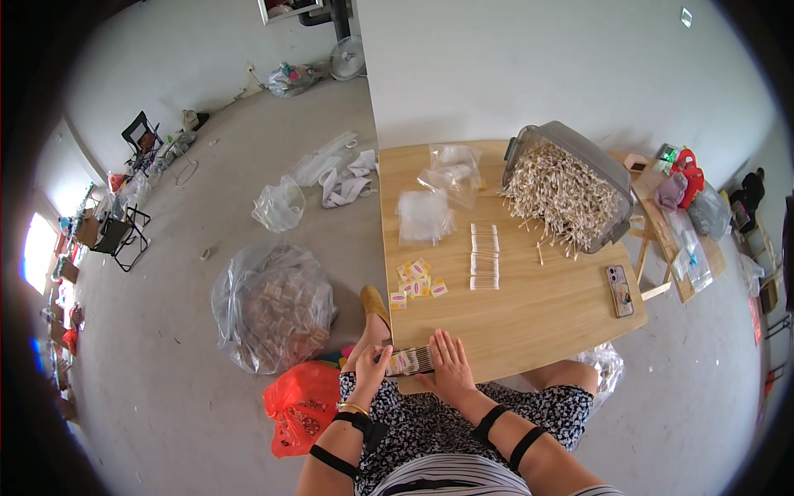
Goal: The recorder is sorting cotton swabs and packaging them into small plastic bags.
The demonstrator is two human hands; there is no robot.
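Observation:
At the table's near left edge lies a small flat packet of cotton swabs (422, 359) with a yellow and white card (401, 362) at its left end. My left hand (374, 364) pinches the packet's left end, its fingers closed. Flat against the packet's right end rests my right hand (451, 368), fingers stretched out and holding nothing. Beyond them, several yellow and white cards (419, 281) lie loosely scattered. To their right, cotton swabs (485, 258) are laid out in a row. A tilted grey plastic bin (608, 153) spills a heap of loose cotton swabs (558, 194) onto the table.
Clear plastic bags (426, 217) lie on the wooden table (529, 331) near its far left. A phone (619, 291) is by the right edge. On the floor, a large clear bag of packets (273, 306) and a red bag (302, 409) stand left of my legs.

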